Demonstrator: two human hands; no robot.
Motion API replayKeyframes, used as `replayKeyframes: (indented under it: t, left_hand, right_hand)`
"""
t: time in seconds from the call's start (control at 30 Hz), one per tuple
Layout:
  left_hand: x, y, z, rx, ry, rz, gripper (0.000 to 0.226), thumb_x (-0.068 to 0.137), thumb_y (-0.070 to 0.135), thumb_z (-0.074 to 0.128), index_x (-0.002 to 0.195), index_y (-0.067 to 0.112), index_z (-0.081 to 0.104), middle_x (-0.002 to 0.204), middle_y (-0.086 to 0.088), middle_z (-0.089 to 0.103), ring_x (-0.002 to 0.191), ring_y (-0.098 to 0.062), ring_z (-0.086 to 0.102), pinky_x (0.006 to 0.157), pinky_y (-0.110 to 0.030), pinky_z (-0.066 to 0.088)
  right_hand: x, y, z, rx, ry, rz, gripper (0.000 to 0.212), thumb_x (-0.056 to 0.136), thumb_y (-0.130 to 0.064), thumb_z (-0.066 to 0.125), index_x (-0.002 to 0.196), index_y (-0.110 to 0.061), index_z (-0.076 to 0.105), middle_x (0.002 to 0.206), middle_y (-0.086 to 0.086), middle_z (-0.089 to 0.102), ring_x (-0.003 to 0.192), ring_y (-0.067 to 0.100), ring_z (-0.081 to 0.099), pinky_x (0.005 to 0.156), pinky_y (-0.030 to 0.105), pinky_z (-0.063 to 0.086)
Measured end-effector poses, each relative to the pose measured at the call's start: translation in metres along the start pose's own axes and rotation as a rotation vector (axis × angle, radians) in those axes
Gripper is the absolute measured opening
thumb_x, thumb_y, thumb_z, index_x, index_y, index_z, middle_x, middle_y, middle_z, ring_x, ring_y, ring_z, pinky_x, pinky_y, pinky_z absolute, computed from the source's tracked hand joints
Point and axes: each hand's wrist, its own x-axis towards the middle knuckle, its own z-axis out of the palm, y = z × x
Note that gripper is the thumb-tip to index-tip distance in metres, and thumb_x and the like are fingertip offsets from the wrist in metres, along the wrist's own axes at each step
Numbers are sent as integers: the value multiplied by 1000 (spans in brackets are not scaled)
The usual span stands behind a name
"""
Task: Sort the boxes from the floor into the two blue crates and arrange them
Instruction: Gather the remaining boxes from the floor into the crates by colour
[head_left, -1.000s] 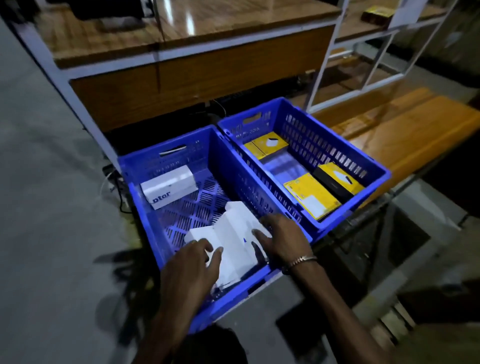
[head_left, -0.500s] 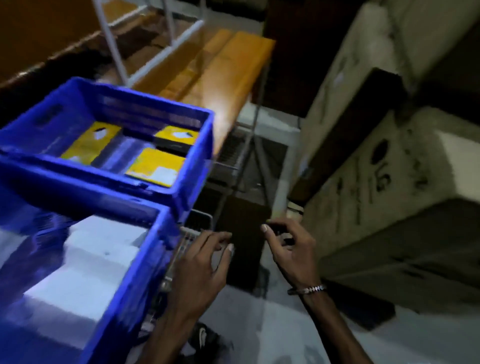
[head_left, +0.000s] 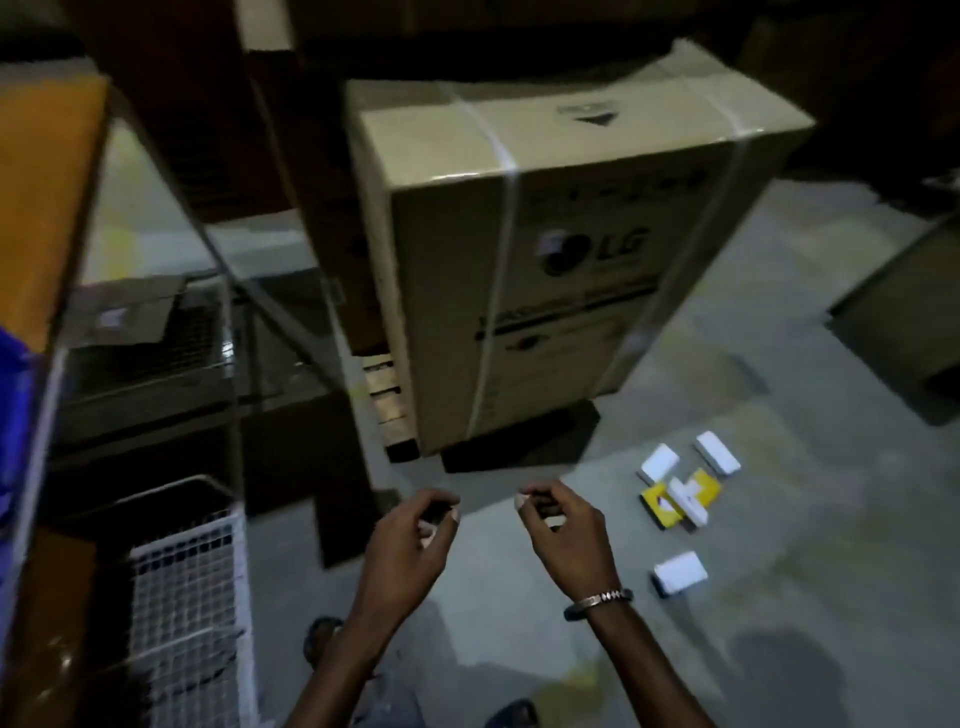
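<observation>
Several small boxes lie on the grey floor at the right: two white boxes (head_left: 658, 462) (head_left: 717, 453) at the back, a yellow box (head_left: 661, 505) under a white one (head_left: 689, 500), and a white box (head_left: 680, 571) nearest me. My left hand (head_left: 410, 540) and my right hand (head_left: 563, 527) hang in mid-air over the floor, left of the boxes, fingers curled with nothing in them. Only a sliver of a blue crate (head_left: 11, 415) shows at the far left edge.
A tall LG carton (head_left: 545, 249) with white straps stands on the floor behind the small boxes. A white wire basket (head_left: 187, 587) sits low at the left beside a metal rack frame (head_left: 234, 322). My shoes (head_left: 322, 631) show at the bottom.
My view has swung right, away from the blue crates to the floor. Both hands left the white boxes in the crate and now hang with nothing in them.
</observation>
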Motion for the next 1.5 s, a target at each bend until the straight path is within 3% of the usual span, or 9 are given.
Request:
replayKeyframes:
  t: [0.1,0.37,0.57,0.73,0.93,1.2,1.33,1.43,1.5]
  left_hand:
    - [-10,34,65,-11,-141,13,13,98,28,70,102,40,70,101,28,70,92,0,68,73,-14,52]
    - [13,98,210,18,-460,118,7,98,32,69,102,38,71,93,18,72,89,-4,71,69,-28,59]
    - [65,121,320,72,-645,137,9,97,29,70,102,36,71,92,17,73,90,-3,70,67,-27,57]
    - [113,146,406,72,-747,36,10,94,25,72,98,35,73,86,12,74,83,-5,70,67,-15,51]
    - [180,173,493,84,-802,-92,9,94,22,73,100,29,74,87,3,76,82,-2,68,67,-8,46]
    - [249,159,591,185,-809,-291,7,92,26,72,94,32,73,82,6,75,76,-7,71,74,-27,53]
    - [279,115,663,173,-762,-379,5,92,30,71,95,34,72,83,6,75,75,-8,73,73,-31,57]
    - [298,58,727,135,-741,-491,17,85,34,69,101,33,71,85,2,76,79,-19,74,69,-36,56]
    - [311,21,779,79,-694,-603,21,88,13,71,109,17,69,86,-5,75,73,-20,73,66,-32,57]
  right_hand:
    - [-28,49,-64,14,86,100,9,90,-26,75,93,-34,72,79,-14,74,78,2,70,66,12,50]
    - [-57,144,-176,109,379,345,11,90,-25,75,91,-35,72,78,-13,74,77,2,70,68,16,53]
    - [-25,209,-241,129,496,488,9,89,-26,75,91,-35,73,81,-12,75,77,4,72,71,18,56]
    - [17,256,-300,59,544,592,10,87,-22,77,88,-32,74,78,-12,75,74,-2,69,65,8,48]
    - [86,318,-365,-53,419,652,7,87,-27,75,90,-33,72,72,-11,73,69,2,68,71,29,57]
    - [190,419,-423,-66,251,695,6,83,-41,69,89,-41,68,67,-16,69,67,6,68,74,34,58]
    - [249,512,-429,-73,126,688,2,84,-39,66,84,-38,68,66,-15,69,70,8,69,74,32,55]
    - [293,605,-422,-104,19,688,23,80,-41,55,87,-28,73,79,-10,74,76,1,67,74,28,51]
    - [324,678,-413,-147,-118,678,22,78,-37,53,83,-25,71,73,-8,69,70,-6,61,70,27,47]
